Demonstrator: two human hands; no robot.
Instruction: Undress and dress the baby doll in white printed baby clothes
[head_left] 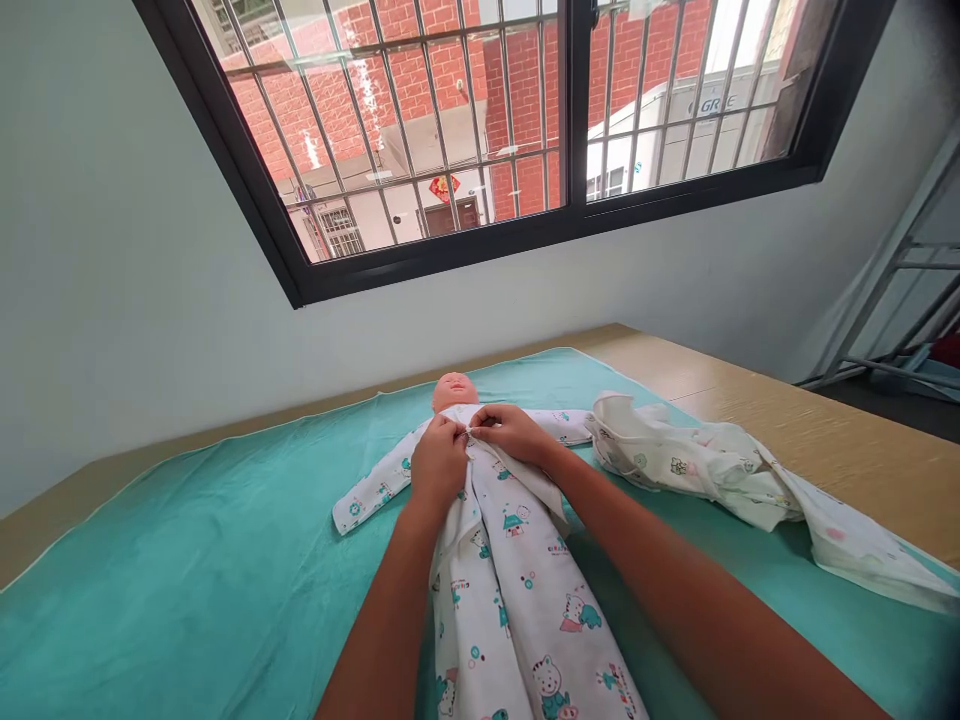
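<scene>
A baby doll (454, 389) lies on its back, dressed in a white long-sleeved baby gown (517, 520) printed with small animals and houses. Its sleeves spread out to both sides, and the front is parted below the chest. At the upper chest, my left hand (441, 455) pinches the front edge of the gown. My right hand (514, 433) meets it there, fingertips closed on the cloth from the other side. Whether a snap or a tie sits between the fingertips is too small to tell.
Crumpled white printed cloth (697, 465) lies to the right of the doll. A green sheet (225, 560) covers much of the wooden tabletop (675, 375). Behind stand a wall and a barred window (442, 120). A metal frame (885, 270) is at the far right.
</scene>
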